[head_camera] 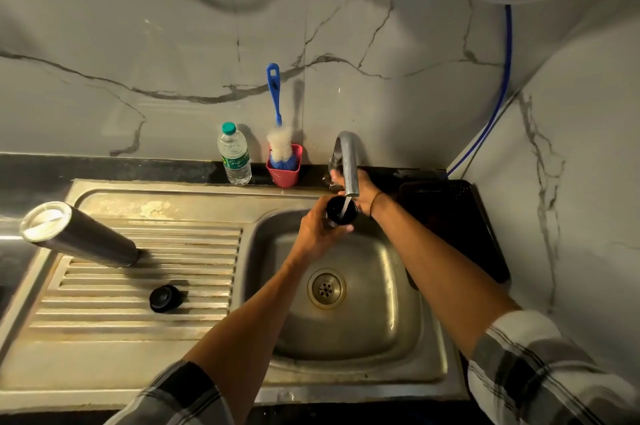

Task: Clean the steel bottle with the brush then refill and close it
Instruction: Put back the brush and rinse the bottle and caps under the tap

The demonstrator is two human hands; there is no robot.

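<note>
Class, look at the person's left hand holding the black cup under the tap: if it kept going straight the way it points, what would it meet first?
Probably the right hand behind the tap; the left hand with the black cup points that way, though depth is unclear.

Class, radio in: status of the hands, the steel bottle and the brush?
Left hand grips black cap under running tap; right hand behind spout, grip unclear. Steel bottle inverted on drainboard. Brush in pink holder. Nothing blocking.

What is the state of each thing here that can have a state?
tap: running, water falling
black cup: under the stream, held by left hand
right hand: on the tap's base
steel bottle: upside down on the drainboard, uncapped
black cap: off, lying on drainboard
brush: unused, standing in red holder
plastic bottle: capped, upright
</note>
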